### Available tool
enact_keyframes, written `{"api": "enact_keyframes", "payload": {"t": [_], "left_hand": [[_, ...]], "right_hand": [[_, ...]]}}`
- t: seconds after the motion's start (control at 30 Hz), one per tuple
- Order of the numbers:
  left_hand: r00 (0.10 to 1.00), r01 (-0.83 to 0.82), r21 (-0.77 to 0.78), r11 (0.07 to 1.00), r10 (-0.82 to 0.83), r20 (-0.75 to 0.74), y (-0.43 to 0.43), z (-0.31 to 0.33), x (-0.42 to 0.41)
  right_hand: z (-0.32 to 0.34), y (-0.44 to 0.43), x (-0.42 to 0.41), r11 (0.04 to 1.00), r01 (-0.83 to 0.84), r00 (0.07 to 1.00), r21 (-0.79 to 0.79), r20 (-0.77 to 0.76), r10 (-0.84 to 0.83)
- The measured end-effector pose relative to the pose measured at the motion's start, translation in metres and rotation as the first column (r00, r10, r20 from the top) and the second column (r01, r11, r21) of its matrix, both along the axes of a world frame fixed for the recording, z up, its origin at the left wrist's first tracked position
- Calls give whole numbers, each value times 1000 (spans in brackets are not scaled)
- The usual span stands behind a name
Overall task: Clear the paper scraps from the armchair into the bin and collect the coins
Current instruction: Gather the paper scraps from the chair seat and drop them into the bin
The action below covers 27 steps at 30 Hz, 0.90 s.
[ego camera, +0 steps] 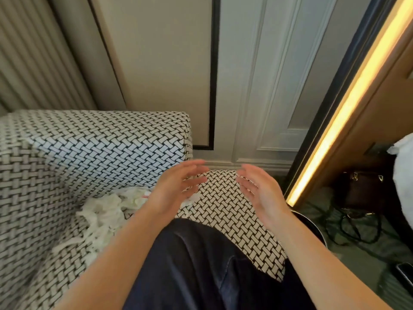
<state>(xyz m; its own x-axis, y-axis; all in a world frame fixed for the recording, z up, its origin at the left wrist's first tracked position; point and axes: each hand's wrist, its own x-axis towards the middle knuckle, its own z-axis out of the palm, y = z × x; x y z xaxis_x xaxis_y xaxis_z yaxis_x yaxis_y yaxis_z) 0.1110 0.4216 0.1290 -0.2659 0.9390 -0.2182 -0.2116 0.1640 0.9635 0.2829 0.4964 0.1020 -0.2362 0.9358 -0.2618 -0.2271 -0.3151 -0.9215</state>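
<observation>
The armchair (89, 139), covered in a black-and-white weave, fills the view from 7 to 11 o'clock, and its right armrest (223, 198) runs through the centre toward 5 o'clock. A knee (201, 265) in dark cloth rises from 6 o'clock and overlaps the seat edge and armrest.

The scraps (105, 209), a crumpled white heap, lie on the seat at about 8 o'clock of centre, just beside the left wrist. One small bit shows under the left fingers. No coins can be made out; they may sit beneath the paper or in the seat crease.

A lit strip (348, 104) slants up toward 1 o'clock, with a dark bag (362, 189) and cable (353, 229) on the floor at 3 o'clock. A dark curved rim (312, 222) just outside the right wrist may be the bin, but I cannot tell.

The left hand (176, 189) and right hand (261, 191) hover over the armrest with palms facing, fingers straight and spread, gripping nothing. The left is motion-blurred.

The task looks barely begun, since the heap appears whole. The next move calls for swinging both hands toward 8 o'clock, cupping the heap from both sides so loose bits do not spill, and watching for coins as it lifts.
</observation>
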Motion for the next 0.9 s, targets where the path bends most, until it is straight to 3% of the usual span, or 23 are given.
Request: {"api": "enact_keyframes", "payload": {"t": [0.17,0.37,0.43,0.63,0.77,0.83,0.9], "left_hand": [[976,-215,12,977,215,-41,-55,-4,-61],[882,-467,-90,880,455,-126,-109,-34,-119],[849,-527,-118,841,516,-113,-125,-44,-131],[783,-614,-214,760,620,-43,-155,-69,-145],[763,-626,-263,734,646,-15,-157,-81,-145],[756,-631,-272,726,655,-7,-157,-87,-147],[754,-634,-274,723,657,-9,-157,-92,-149]], "right_hand": [[9,-38,-81,969,-223,974,104,66,217],[-9,-70,-158,920,-312,942,238,203,267],[-20,-76,-179,885,-357,913,300,315,261],[-58,-67,-224,693,-599,661,401,736,145],[-81,-52,-234,669,-724,368,168,915,168],[-85,-45,-234,674,-729,349,125,914,208],[-82,-42,-233,669,-730,408,140,875,261]]}}
